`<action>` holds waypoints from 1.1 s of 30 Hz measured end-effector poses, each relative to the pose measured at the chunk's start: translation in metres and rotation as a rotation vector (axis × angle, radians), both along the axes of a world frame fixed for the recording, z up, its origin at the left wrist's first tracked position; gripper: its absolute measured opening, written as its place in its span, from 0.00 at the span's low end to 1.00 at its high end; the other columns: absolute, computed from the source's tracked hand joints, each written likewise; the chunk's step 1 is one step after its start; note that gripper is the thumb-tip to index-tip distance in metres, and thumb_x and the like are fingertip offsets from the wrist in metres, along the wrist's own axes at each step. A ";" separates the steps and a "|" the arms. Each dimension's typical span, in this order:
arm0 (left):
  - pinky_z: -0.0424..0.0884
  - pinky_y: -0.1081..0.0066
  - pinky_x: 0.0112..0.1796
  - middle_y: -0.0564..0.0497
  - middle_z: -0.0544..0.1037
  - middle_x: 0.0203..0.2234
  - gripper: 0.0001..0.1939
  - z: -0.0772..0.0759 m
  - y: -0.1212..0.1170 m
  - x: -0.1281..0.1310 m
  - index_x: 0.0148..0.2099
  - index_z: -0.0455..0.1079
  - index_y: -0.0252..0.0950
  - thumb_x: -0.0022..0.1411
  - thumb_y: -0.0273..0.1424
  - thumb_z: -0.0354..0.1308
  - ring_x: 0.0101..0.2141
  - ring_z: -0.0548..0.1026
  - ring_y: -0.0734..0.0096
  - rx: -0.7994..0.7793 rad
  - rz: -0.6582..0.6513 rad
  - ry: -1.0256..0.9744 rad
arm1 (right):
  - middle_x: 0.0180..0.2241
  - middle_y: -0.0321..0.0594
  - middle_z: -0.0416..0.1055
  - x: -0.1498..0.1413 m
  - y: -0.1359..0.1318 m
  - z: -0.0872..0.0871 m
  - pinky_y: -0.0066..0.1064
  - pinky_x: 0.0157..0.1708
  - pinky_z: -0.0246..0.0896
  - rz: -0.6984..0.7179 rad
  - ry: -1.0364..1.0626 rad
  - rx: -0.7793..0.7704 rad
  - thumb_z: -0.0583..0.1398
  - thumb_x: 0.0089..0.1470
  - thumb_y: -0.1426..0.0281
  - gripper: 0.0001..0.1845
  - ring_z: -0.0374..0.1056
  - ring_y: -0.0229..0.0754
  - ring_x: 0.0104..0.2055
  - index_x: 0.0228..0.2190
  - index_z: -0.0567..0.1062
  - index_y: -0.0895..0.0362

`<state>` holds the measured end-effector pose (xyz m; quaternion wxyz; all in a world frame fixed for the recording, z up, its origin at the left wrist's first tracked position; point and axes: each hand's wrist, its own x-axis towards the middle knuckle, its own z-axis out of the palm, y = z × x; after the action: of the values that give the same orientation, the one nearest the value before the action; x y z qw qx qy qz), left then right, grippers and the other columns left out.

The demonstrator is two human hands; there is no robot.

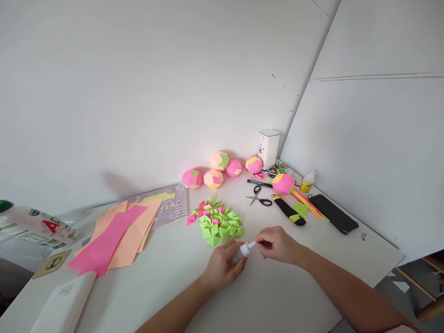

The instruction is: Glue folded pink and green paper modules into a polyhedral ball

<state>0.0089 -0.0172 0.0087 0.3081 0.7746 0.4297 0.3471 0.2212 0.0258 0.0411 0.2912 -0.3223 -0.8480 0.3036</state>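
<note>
While the left hand (222, 265) is closed around a bottle (244, 250), the right hand (277, 244) pinches its nozzle (252, 244) tip, to the near right of folded papers (225, 227).

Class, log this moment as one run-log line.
left hand: holds bottle | right hand: fingertips at nozzle tip | beyond hands: folded papers | farther back: paper balls, scissors open

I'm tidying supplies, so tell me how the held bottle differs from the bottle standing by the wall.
The held bottle tilts in the left hand, nozzle toward the right hand; the standing bottle is upright on the table. The left hand covers much of the held bottle, while the standing bottle's yellow label shows plainly. Both have pale tops.
</note>
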 end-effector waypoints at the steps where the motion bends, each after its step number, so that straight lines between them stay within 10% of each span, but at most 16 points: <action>1: 0.62 0.70 0.27 0.47 0.71 0.29 0.14 0.000 -0.001 0.000 0.46 0.71 0.37 0.59 0.32 0.52 0.27 0.68 0.68 0.017 0.005 0.019 | 0.19 0.34 0.68 0.001 0.000 0.000 0.25 0.19 0.59 0.002 -0.004 -0.017 0.55 0.50 0.76 0.08 0.64 0.34 0.17 0.26 0.74 0.56; 6: 0.62 0.71 0.27 0.46 0.73 0.31 0.15 -0.003 -0.002 0.002 0.48 0.69 0.37 0.59 0.32 0.52 0.28 0.69 0.67 0.057 0.020 0.078 | 0.18 0.32 0.64 -0.001 -0.002 -0.001 0.22 0.14 0.53 -0.034 -0.029 -0.075 0.54 0.46 0.79 0.09 0.62 0.32 0.15 0.20 0.70 0.57; 12: 0.63 0.71 0.27 0.46 0.73 0.32 0.15 -0.003 0.000 0.001 0.47 0.70 0.36 0.58 0.32 0.54 0.28 0.70 0.67 0.018 0.007 0.057 | 0.16 0.33 0.62 -0.003 0.000 -0.005 0.26 0.20 0.55 -0.069 -0.095 0.234 0.53 0.42 0.80 0.08 0.60 0.35 0.18 0.19 0.67 0.56; 23: 0.64 0.71 0.31 0.48 0.71 0.31 0.13 -0.003 0.007 -0.006 0.45 0.71 0.35 0.56 0.29 0.55 0.30 0.69 0.69 -0.090 -0.104 -0.091 | 0.13 0.29 0.64 0.001 0.004 0.006 0.21 0.16 0.58 0.022 0.080 -0.516 0.53 0.52 0.73 0.08 0.67 0.35 0.15 0.23 0.69 0.58; 33: 0.64 0.69 0.35 0.49 0.72 0.29 0.08 0.002 0.011 -0.008 0.37 0.72 0.34 0.55 0.32 0.58 0.32 0.68 0.67 -0.216 -0.079 -0.219 | 0.13 0.29 0.66 -0.001 0.003 0.006 0.22 0.18 0.59 -0.012 0.173 -0.577 0.55 0.54 0.71 0.10 0.67 0.34 0.15 0.23 0.70 0.59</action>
<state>0.0013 -0.0062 0.0103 0.4480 0.7109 0.3973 0.3689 0.2204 0.0291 0.0472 0.2606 -0.3696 -0.6968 0.5567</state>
